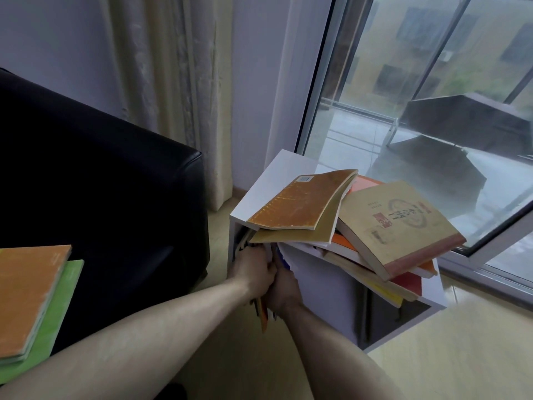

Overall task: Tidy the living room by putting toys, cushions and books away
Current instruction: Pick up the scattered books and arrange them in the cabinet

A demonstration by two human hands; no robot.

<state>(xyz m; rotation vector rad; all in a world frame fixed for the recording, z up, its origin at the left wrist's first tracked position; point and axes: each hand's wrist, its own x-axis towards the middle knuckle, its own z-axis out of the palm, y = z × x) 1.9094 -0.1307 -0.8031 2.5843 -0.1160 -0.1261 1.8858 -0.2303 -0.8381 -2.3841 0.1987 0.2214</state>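
**Onlooker 1:** While both arms reach forward, note the nearest item first: two thin books (pixel 31 301), orange on green, lie stacked at the lower left, close beside the dark sofa (pixel 109 174). What they rest on cannot be seen. Status: not yet shelved.

**Onlooker 2:** Confirmed. Next station, the hands. Report their condition.

**Onlooker 1:** Left hand (pixel 253 269) and right hand (pixel 284 293) meet at the front opening of the white shelf unit (pixel 326 287). Both are curled around a bundle of upright books (pixel 261 311), whose lower edges show beneath the hands. The bundle sits at the mouth of the left compartment. Fingertips are hidden inside the opening, so grip detail is limited.

**Onlooker 2:** Judged step?

**Onlooker 1:** Probably seating that bundle upright in the compartment. How deep it stands cannot be determined from this angle.

**Onlooker 2:** Proceed to the top of the unit.

**Onlooker 1:** A loose heap lies there. A brown-covered book (pixel 302 200) overhangs the front-left edge; a tan book with a round emblem (pixel 401 223) tilts over the right side; orange, red and yellow covers are wedged beneath. Status: untidy, all outstanding.

**Onlooker 2:** Beyond that?

**Onlooker 1:** Curtain (pixel 173 82) and window (pixel 432 96) only. No toys or cushions are in view, so their status is unknown.

**Onlooker 2:** Overall progress?

**Onlooker 1:** Book stage appears partly done: one bundle in hand, heap and near stack remaining.
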